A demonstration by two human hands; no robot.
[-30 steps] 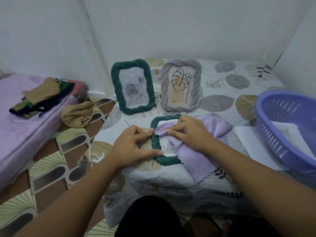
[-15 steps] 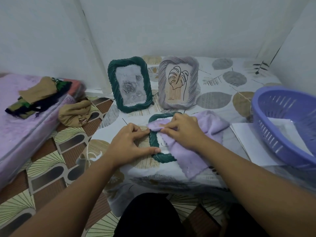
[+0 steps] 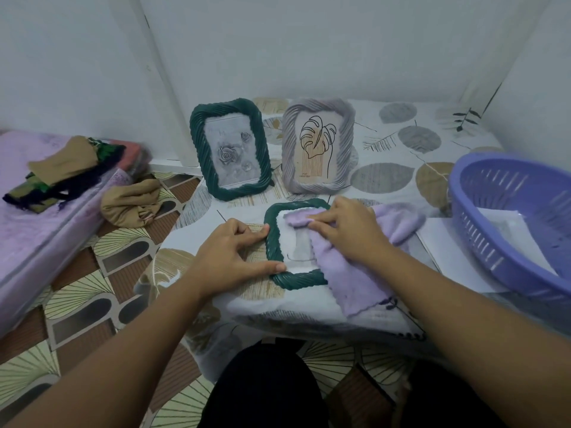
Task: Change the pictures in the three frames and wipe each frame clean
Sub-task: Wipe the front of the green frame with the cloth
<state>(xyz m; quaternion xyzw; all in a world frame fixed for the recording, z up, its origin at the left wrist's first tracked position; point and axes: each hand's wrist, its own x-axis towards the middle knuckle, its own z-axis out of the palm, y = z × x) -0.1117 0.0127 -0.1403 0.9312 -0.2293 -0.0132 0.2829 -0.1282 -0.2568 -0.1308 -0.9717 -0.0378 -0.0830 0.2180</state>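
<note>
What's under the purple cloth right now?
The purple cloth lies over the right half of the flat green frame, pressed down by the right hand. The frame's left side and part of its pale picture show; its right edge and the rest of the picture are covered.

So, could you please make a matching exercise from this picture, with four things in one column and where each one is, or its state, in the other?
Things:
1. dark green frame with rose picture
2. grey frame with leaf drawing
3. dark green frame under the hands
4. purple basket

Places or states:
A. at the right edge, holding white sheets
B. lying flat, wiped with the lilac cloth
C. standing at the back, on the left
D. standing at the back, on the right

Pairs: 1-C, 2-D, 3-B, 4-A
</note>
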